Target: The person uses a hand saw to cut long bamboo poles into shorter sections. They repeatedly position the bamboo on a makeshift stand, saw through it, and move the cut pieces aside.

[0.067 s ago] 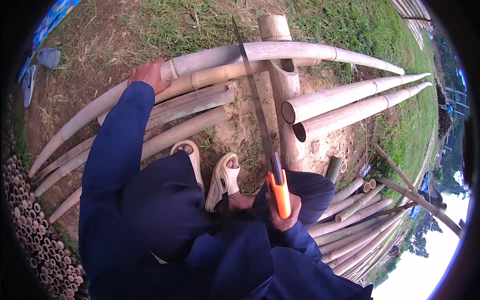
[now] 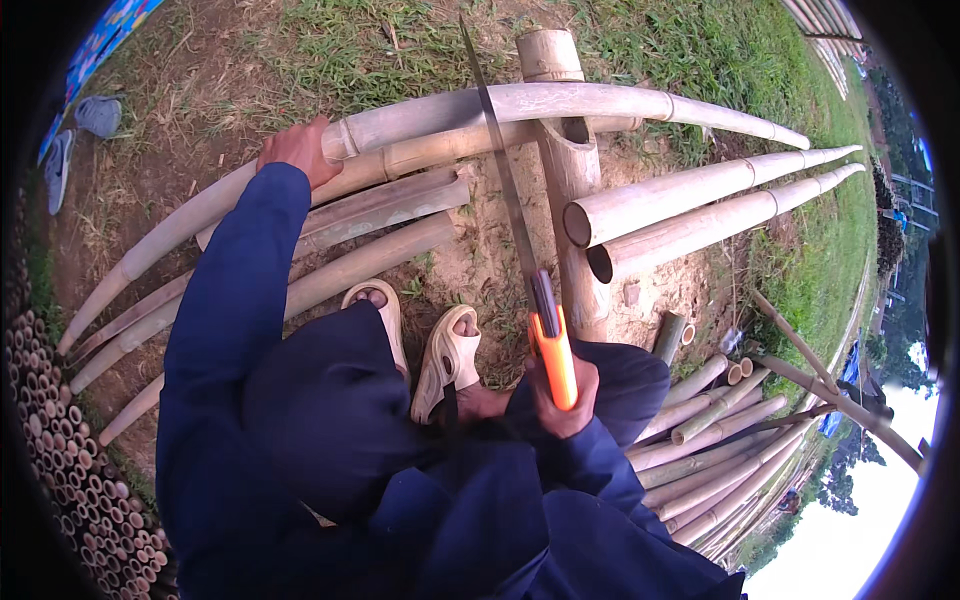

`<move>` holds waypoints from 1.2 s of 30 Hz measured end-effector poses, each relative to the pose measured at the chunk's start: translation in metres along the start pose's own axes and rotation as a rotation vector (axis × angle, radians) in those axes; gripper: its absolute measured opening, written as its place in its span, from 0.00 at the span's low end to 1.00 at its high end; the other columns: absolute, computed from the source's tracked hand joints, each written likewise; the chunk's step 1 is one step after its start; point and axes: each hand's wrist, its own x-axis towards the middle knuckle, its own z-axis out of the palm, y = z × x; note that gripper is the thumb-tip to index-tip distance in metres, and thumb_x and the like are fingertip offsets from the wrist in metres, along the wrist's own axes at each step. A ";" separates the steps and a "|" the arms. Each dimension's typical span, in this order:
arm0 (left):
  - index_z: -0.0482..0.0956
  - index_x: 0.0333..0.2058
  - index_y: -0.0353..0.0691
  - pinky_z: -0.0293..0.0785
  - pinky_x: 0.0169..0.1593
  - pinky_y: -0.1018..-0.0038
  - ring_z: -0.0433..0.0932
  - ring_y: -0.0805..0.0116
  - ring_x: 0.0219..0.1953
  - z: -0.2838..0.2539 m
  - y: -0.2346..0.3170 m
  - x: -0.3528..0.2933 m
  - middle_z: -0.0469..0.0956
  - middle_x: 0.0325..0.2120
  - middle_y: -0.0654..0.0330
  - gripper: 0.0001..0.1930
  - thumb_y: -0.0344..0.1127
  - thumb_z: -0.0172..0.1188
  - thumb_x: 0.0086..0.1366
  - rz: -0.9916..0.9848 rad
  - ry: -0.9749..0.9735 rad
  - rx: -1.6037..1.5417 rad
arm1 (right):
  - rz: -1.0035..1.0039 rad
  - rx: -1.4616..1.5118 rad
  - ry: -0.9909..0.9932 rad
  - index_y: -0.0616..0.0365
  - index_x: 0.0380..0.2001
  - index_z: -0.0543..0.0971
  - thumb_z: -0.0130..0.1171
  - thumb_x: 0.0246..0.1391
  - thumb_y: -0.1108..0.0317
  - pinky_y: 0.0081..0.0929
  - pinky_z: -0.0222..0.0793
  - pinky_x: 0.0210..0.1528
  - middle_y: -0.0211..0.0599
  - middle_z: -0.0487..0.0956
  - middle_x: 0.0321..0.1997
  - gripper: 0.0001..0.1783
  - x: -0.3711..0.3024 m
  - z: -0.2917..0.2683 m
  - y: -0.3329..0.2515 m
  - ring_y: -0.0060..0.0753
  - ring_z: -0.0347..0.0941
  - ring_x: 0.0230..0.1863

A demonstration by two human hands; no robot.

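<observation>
My left hand is closed around a long pale bamboo pole, just left of one of its joints. My right hand grips the orange handle of a hand saw. The long dark blade reaches away from me and lies across the pole, left of a thick upright-looking bamboo support. The pole rests over this support, and a second bamboo pole lies right beside it on the near side. Whether the teeth are inside a cut is too small to tell.
Two cut bamboo lengths lie right of the support. More poles lie by my sandals. A pile of bamboo is at the lower right, and many stacked ends fill the lower left. Grey shoes stand far left.
My right hand and the saw have moved forward, away from me, along the blade's line. My left hand and the pole have stayed in place.
</observation>
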 end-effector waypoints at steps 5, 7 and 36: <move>0.77 0.53 0.43 0.76 0.58 0.51 0.84 0.43 0.48 -0.004 0.000 0.010 0.85 0.41 0.44 0.32 0.50 0.73 0.52 0.031 0.007 -0.007 | -0.159 0.087 0.052 0.65 0.26 0.76 0.67 0.62 0.66 0.30 0.61 0.24 0.32 0.70 0.17 0.16 0.141 0.038 -0.004 0.20 0.60 0.21; 0.77 0.54 0.44 0.76 0.58 0.51 0.84 0.43 0.47 0.005 -0.011 0.009 0.86 0.41 0.45 0.32 0.50 0.73 0.53 0.043 0.054 -0.015 | -0.155 0.093 0.060 0.65 0.27 0.76 0.67 0.61 0.69 0.29 0.63 0.26 0.33 0.73 0.19 0.13 0.105 0.036 -0.005 0.20 0.62 0.22; 0.78 0.52 0.44 0.77 0.56 0.52 0.84 0.44 0.48 0.003 0.000 0.002 0.85 0.41 0.44 0.30 0.49 0.73 0.52 0.045 0.035 -0.001 | -0.106 0.122 0.061 0.67 0.32 0.80 0.67 0.61 0.70 0.26 0.66 0.27 0.30 0.76 0.21 0.10 0.123 0.040 0.008 0.18 0.66 0.24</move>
